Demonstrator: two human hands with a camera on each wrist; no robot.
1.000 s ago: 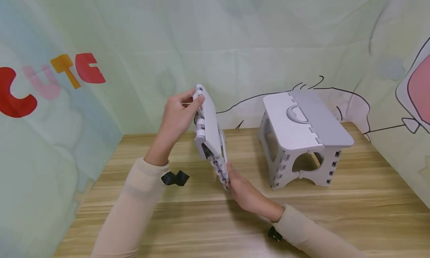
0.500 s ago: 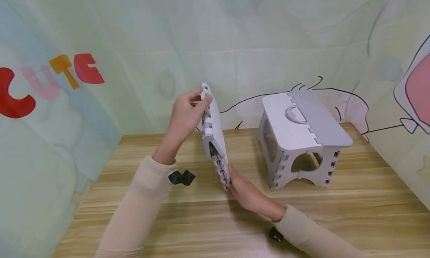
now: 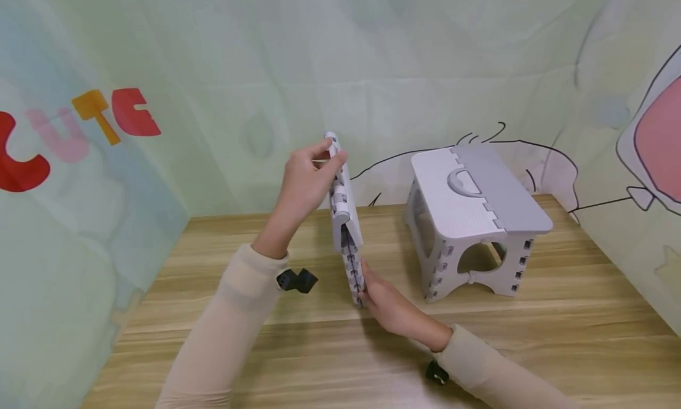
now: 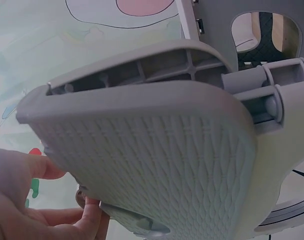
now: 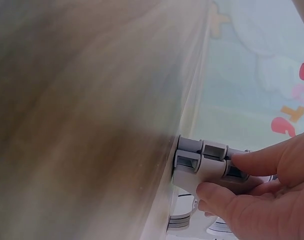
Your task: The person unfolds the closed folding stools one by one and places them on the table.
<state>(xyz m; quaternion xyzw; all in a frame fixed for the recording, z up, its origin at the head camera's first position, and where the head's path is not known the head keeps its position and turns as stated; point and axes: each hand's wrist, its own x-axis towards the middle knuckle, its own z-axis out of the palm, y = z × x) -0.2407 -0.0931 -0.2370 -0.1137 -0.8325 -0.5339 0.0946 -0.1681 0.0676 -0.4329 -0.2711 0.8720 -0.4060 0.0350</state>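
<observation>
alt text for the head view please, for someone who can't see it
A person's left hand grips the top of a partly folded stool and their right hand holds its lower end, at a wood-grain table. To the right stands an unfolded stool with a white and grey top.

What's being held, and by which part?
The partly folded stool: left hand pinches the seat's hinged edge; right hand grips the legs' hinged edge, low down.
</observation>
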